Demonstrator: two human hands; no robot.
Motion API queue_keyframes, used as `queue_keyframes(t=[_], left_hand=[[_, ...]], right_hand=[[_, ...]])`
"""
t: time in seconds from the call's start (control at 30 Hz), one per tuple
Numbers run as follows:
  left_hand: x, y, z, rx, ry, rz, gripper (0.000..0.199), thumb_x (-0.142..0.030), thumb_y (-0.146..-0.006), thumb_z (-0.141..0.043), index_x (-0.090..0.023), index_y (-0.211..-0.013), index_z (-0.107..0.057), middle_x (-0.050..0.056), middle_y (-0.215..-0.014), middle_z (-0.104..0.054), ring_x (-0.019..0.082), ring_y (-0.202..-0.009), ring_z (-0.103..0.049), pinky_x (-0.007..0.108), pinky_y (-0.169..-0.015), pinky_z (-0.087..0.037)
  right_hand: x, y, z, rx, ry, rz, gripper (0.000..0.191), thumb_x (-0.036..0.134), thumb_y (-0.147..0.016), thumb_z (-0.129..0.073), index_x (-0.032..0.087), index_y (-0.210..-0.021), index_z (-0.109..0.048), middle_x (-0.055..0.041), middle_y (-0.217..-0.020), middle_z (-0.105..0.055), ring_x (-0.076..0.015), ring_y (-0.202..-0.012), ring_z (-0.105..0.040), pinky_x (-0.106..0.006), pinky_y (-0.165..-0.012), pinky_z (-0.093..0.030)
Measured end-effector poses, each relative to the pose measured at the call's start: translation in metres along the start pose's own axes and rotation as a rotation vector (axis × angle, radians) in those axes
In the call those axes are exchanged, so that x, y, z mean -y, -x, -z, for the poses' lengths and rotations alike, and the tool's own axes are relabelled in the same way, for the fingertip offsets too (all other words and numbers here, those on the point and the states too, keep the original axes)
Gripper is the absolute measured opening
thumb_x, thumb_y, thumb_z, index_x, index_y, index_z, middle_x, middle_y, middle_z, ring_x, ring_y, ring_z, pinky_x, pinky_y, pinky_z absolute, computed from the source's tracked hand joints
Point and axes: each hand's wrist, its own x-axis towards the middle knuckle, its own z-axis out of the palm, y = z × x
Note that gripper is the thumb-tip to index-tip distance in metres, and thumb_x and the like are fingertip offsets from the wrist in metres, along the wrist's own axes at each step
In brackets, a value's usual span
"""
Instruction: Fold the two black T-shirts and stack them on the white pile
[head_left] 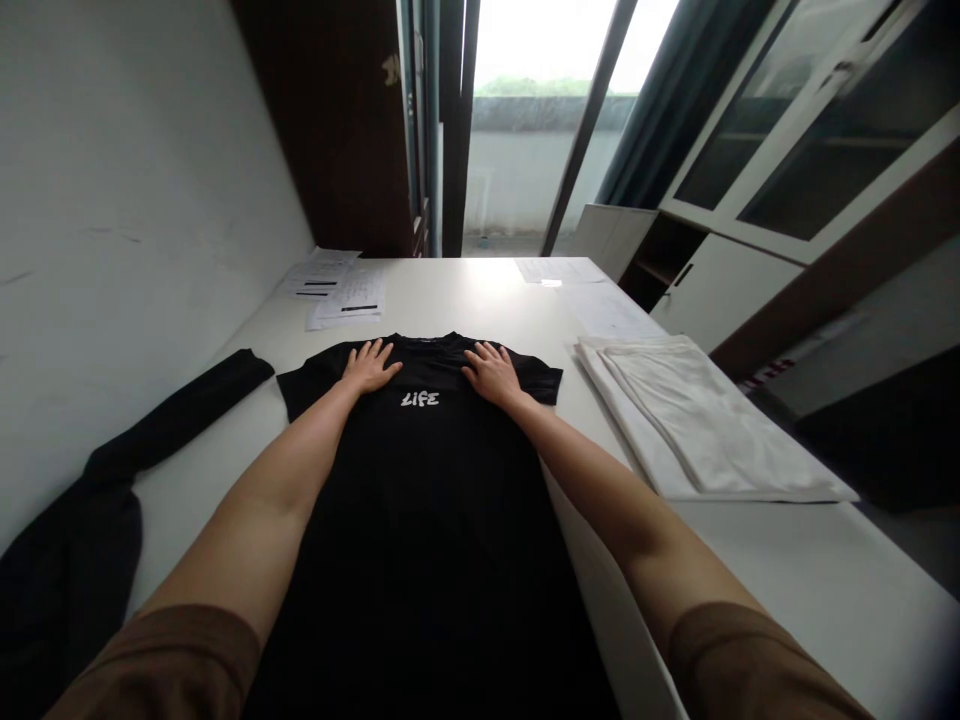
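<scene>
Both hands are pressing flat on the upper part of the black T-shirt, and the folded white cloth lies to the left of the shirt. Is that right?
Not quite: in the head view, the folded white cloth lies to the right of the black T-shirt. The rest holds.

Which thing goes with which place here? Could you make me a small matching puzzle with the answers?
1. Black T-shirt
2. Folded white cloth
3. Long black sleeve
4. White lettering

A. Right of the shirt
B. Printed on dark fabric
C. Spread beneath the left hand and right hand
D. Left of the shirt

Pairs: 1-C, 2-A, 3-D, 4-B
</scene>
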Motion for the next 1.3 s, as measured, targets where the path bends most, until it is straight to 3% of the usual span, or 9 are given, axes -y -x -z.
queue_keyframes(t=[0.1,0.2,0.3,0.4,0.53,0.7,1.0,1.2,1.3], left_hand=[[-0.021,0.015,0.005,-0.093,-0.006,0.008,0.073,-0.064,-0.102,-0.022,-0.022,-0.161,-0.032,0.01,-0.17,-0.021,0.033,-0.157,-0.013,0.058,-0.124,-0.01],[-0.056,0.039,0.004,-0.172,0.012,-0.127,0.065,-0.055,-0.104,-0.031,-0.019,-0.156,-0.041,0.011,-0.167,-0.028,0.031,-0.155,-0.019,0.054,-0.125,-0.013],[-0.089,0.07,-0.003,-0.139,0.045,-0.303,0.06,-0.052,-0.103,-0.038,-0.022,-0.156,-0.042,0.009,-0.167,-0.03,0.029,-0.154,-0.023,0.051,-0.125,-0.019],[-0.107,0.1,-0.009,-0.132,0.055,-0.37,0.06,-0.051,-0.104,-0.036,-0.025,-0.158,-0.037,0.007,-0.167,-0.029,0.027,-0.155,-0.022,0.052,-0.125,-0.019],[-0.107,0.129,-0.013,-0.145,0.044,-0.358,0.063,-0.055,-0.104,-0.035,-0.026,-0.16,-0.034,0.006,-0.17,-0.022,0.028,-0.157,-0.015,0.053,-0.126,-0.015],[-0.102,0.144,-0.016,-0.139,0.032,-0.307,0.066,-0.058,-0.104,-0.032,-0.025,-0.162,-0.03,0.007,-0.171,-0.017,0.029,-0.157,-0.013,0.055,-0.126,-0.016],[-0.115,0.171,-0.018,-0.121,0.042,-0.295,0.07,-0.057,-0.103,-0.034,-0.02,-0.162,-0.027,0.011,-0.17,-0.018,0.03,-0.157,-0.012,0.056,-0.126,-0.012],[-0.124,0.189,-0.014,-0.1,0.058,-0.303,0.072,-0.054,-0.103,-0.035,-0.015,-0.162,-0.027,0.014,-0.169,-0.02,0.03,-0.158,-0.011,0.054,-0.127,-0.012],[-0.127,0.202,-0.014,-0.103,0.054,-0.327,0.072,-0.053,-0.103,-0.034,-0.013,-0.162,-0.026,0.015,-0.168,-0.021,0.03,-0.158,-0.012,0.053,-0.127,-0.013]], right_hand=[[0.017,0.02,0.0,0.05,-0.054,0.073,0.056,0.056,-0.104,-0.037,0.028,-0.152,-0.049,-0.007,-0.162,-0.038,-0.0301,-0.152,-0.029,-0.054,-0.124,-0.021],[0.024,0.035,-0.001,0.074,-0.065,0.086,0.058,0.058,-0.104,-0.038,0.029,-0.153,-0.049,-0.0071,-0.163,-0.036,-0.03,-0.153,-0.027,-0.052,-0.123,-0.023],[0.025,0.043,0.002,0.063,-0.048,0.075,0.058,0.057,-0.104,-0.04,0.027,-0.154,-0.048,-0.0081,-0.164,-0.034,-0.0296,-0.153,-0.026,-0.052,-0.124,-0.023],[0.026,0.052,0.004,0.08,-0.065,0.143,0.06,0.056,-0.104,-0.04,0.026,-0.155,-0.046,-0.0087,-0.164,-0.033,-0.0281,-0.153,-0.026,-0.05,-0.124,-0.022],[0.025,0.064,0.005,0.105,-0.089,0.142,0.064,0.059,-0.103,-0.041,0.023,-0.156,-0.044,-0.0099,-0.164,-0.032,-0.0277,-0.154,-0.025,-0.05,-0.125,-0.022],[0.031,0.073,0.009,0.062,-0.048,0.069,0.061,0.057,-0.104,-0.041,0.023,-0.155,-0.046,-0.0107,-0.163,-0.034,-0.028,-0.153,-0.026,-0.049,-0.125,-0.023],[0.058,0.092,0.015,0.126,-0.088,0.355,0.056,0.047,-0.106,-0.038,0.025,-0.158,-0.041,-0.007,-0.165,-0.032,-0.0258,-0.154,-0.025,-0.05,-0.125,-0.021],[0.069,0.066,0.005,0.167,-0.134,0.38,0.054,0.028,-0.105,-0.035,0.026,-0.158,-0.039,-0.0048,-0.163,-0.036,-0.0206,-0.153,-0.028,-0.047,-0.124,-0.023],[0.067,0.043,0.0,0.17,-0.132,0.344,0.051,0.03,-0.105,-0.036,0.027,-0.156,-0.043,-0.004,-0.163,-0.037,-0.0209,-0.153,-0.028,-0.047,-0.124,-0.023]])
